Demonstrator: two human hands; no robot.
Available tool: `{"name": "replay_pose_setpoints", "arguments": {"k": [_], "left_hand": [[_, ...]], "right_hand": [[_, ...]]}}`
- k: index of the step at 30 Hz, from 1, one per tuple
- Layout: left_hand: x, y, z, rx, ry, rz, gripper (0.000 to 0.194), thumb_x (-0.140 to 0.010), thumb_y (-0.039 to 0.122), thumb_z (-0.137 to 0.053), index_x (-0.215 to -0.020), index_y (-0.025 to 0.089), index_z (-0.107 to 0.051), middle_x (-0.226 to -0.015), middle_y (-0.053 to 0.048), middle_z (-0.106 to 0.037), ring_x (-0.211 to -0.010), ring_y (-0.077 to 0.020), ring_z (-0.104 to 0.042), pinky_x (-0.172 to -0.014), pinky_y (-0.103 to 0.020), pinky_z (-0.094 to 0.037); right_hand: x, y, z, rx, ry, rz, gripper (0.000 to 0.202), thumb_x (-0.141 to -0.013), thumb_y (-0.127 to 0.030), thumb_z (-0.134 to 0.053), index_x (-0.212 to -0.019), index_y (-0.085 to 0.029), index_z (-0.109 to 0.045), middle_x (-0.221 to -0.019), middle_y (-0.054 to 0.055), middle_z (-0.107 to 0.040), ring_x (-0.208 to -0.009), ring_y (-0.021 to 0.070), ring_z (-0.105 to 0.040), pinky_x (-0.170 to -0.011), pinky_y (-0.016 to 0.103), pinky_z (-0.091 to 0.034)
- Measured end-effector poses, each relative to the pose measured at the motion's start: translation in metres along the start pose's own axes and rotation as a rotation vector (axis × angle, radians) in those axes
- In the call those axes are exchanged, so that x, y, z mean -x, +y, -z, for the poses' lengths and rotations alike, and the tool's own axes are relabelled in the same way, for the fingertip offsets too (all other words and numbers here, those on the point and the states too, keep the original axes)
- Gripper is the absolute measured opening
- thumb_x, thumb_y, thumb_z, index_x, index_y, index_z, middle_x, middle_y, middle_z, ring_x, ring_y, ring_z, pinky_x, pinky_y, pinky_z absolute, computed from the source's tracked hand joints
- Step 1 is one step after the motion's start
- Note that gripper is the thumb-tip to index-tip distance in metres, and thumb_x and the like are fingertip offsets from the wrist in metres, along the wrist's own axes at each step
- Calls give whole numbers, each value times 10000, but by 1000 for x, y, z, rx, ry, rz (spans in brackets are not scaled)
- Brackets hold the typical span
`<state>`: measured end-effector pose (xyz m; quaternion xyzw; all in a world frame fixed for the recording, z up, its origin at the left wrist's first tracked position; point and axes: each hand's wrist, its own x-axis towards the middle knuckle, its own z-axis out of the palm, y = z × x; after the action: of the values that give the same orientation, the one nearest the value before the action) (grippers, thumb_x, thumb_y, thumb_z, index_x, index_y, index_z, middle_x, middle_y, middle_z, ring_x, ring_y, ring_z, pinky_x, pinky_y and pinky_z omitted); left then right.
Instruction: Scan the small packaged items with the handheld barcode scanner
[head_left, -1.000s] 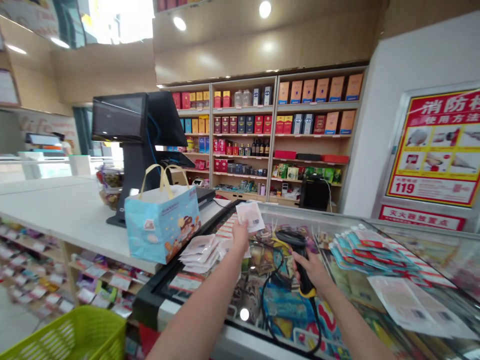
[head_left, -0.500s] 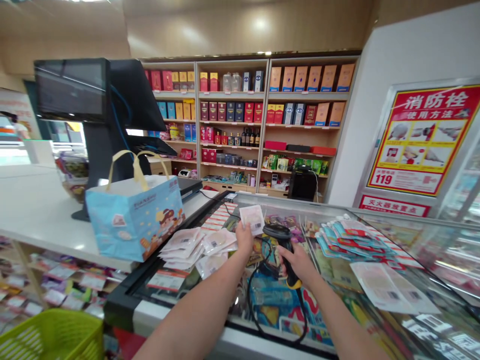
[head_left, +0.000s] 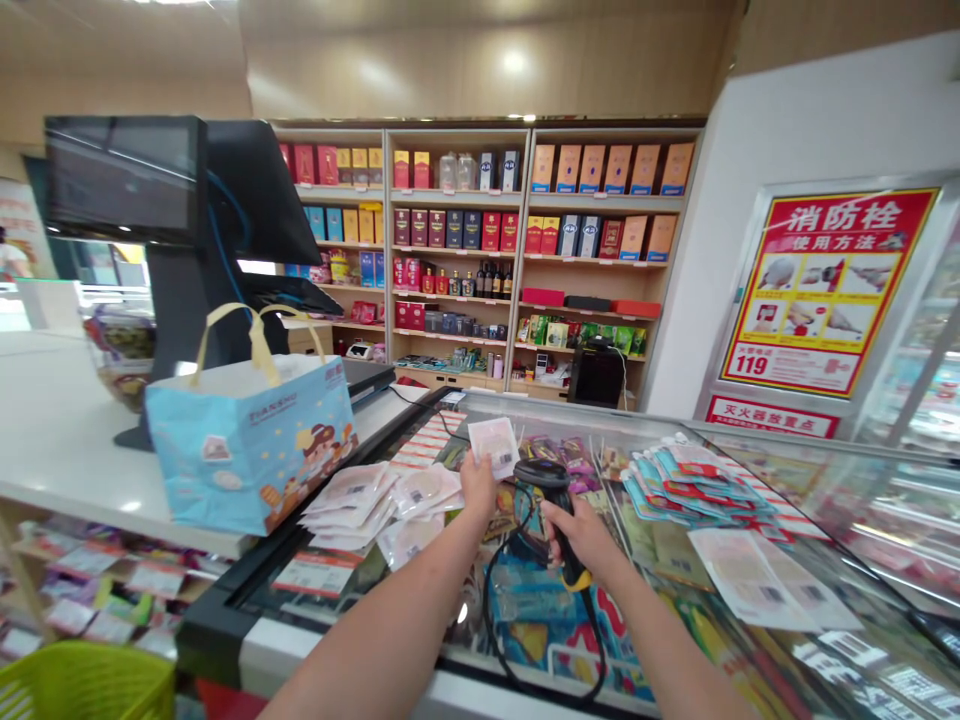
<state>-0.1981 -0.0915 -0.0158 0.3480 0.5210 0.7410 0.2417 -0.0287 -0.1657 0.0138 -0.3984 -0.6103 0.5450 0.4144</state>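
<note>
My left hand (head_left: 478, 483) pinches a small white packet (head_left: 495, 445) by its lower edge, with a dark barcode patch facing me. In my right hand (head_left: 581, 535) is a black and yellow barcode scanner (head_left: 551, 478), gripped round its handle, its head close to the packet but apart from it. A black cable (head_left: 491, 610) loops from the scanner over the glass top. Left of my left hand lies a pile of similar white packets (head_left: 356, 500). Two white packets (head_left: 769, 580) lie to the right, below a stack of blue and red packets (head_left: 690, 485).
A glass-topped freezer (head_left: 420, 690) with packaged goods inside spans the front. On the white counter (head_left: 45, 420) stand a blue paper bag (head_left: 251, 440) and a till screen (head_left: 124, 180). A green basket (head_left: 90, 680) is at lower left. Shelves of boxes (head_left: 457, 230) line the back.
The view has shifted slightly, so most things sit a little further left. The packet and the scanner stay in my hands, close together as before.
</note>
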Motion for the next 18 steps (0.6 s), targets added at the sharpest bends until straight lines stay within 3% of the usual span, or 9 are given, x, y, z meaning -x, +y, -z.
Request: {"name": "replay_pose_setpoints", "arguments": {"k": [7,11,15,18], "left_hand": [[-2,0,1,42,9,-13,204,-756,250,-556,-890,132,-654,-878,-99,-710,-780,-194,-659,-708,-282,-520],[-2,1,-2,6,-30,22,165,-694,240,-601,-800,129,-661,-797,-92,-705,-716,-204,-651,-685,-302,-511],[14,8,-17,45,-102,114,215,-617,165,-630,-827,119,-643,-779,-81,-697,-699,-203,-652,-665,-303,-509],[39,16,-36,115,-240,204,344,-571,111,-644,-912,122,-601,-766,-54,-687,-651,-178,-642,-637,-290,-509]], "right_hand": [[-6,4,0,21,21,-33,423,-638,-592,-617,-649,-200,-458,-411,-72,-485,-305,98,-447,-327,237,-414],[-5,-1,6,27,29,-73,380,-665,-546,-618,-610,-204,-460,-399,-58,-481,-317,96,-453,-347,231,-420],[0,-11,20,1,117,-88,346,-712,-491,-613,-580,-214,-454,-369,-49,-464,-315,102,-449,-355,231,-426],[9,-16,36,-29,198,-68,337,-709,-482,-631,-605,-211,-458,-395,-50,-482,-320,103,-452,-344,236,-430]]}}
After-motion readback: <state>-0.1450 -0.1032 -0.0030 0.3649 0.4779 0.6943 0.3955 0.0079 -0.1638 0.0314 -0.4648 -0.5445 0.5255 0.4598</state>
